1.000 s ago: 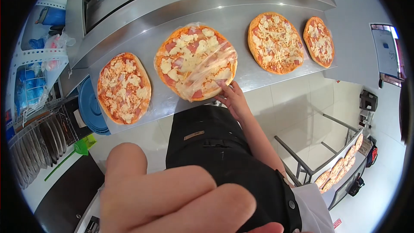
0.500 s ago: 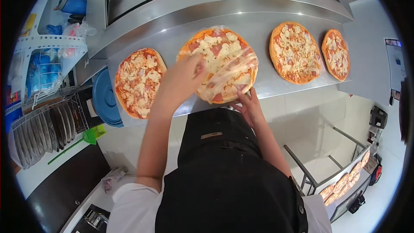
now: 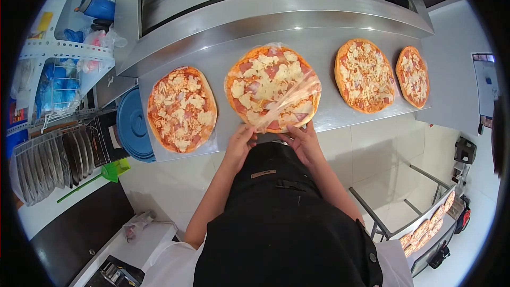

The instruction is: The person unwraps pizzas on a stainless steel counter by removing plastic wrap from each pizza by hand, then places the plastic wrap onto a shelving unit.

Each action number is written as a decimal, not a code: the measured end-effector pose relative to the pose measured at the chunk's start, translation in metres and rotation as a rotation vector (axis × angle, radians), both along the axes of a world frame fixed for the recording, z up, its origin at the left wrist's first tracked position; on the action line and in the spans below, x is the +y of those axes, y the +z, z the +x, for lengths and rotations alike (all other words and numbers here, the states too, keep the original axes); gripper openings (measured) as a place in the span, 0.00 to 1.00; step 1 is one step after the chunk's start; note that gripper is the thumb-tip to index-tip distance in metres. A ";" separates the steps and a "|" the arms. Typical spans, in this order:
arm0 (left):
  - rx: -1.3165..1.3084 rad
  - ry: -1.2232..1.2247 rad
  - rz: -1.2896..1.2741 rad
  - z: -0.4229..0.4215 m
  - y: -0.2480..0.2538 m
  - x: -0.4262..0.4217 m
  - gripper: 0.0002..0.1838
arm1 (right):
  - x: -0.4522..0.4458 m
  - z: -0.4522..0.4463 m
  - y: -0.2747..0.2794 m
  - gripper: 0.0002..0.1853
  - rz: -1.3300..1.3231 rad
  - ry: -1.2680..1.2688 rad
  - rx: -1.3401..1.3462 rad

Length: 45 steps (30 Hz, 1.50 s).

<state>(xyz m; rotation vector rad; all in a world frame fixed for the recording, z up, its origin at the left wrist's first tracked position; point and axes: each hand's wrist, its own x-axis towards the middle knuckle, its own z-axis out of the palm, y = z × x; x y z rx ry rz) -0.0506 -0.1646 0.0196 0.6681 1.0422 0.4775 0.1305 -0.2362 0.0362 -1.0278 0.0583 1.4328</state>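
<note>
A pizza (image 3: 265,77) with ham and pale cheese lies before me on the steel counter. Clear plastic wrap (image 3: 289,98) covers it, bunched into a diagonal fold across its near right part. At the near rim, my left hand (image 3: 240,146) pinches the wrap with closed fingers. My right hand (image 3: 304,142) grips the pizza's near edge a little to the right, thumb on top and the other fingers partly hidden beneath. To the left is another pizza (image 3: 181,109); two more, a round pizza (image 3: 365,77) and a far-right pizza (image 3: 413,77), sit apart on the right.
The steel counter (image 3: 329,119) ends just ahead of my black apron (image 3: 281,223). A blue lid (image 3: 134,125) is beyond its left end, near a rack of pans (image 3: 53,162). Several pizzas rest on a rack table (image 3: 425,228) at lower right.
My left hand has come down from above the pizza to its near edge and now pinches the wrap. The right hand stays at the near rim. The view has shifted slightly.
</note>
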 end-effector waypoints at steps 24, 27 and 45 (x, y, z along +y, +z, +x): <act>1.048 -0.764 0.893 0.038 0.025 0.057 0.27 | -0.012 0.067 0.004 0.20 -0.174 0.447 -0.248; 0.956 -0.802 0.910 0.089 0.031 0.070 0.26 | -0.007 0.087 -0.019 0.17 -0.108 0.145 -0.211; 0.527 -0.753 0.776 0.179 0.016 0.114 0.16 | 0.022 0.118 -0.009 0.14 -0.104 0.374 -0.359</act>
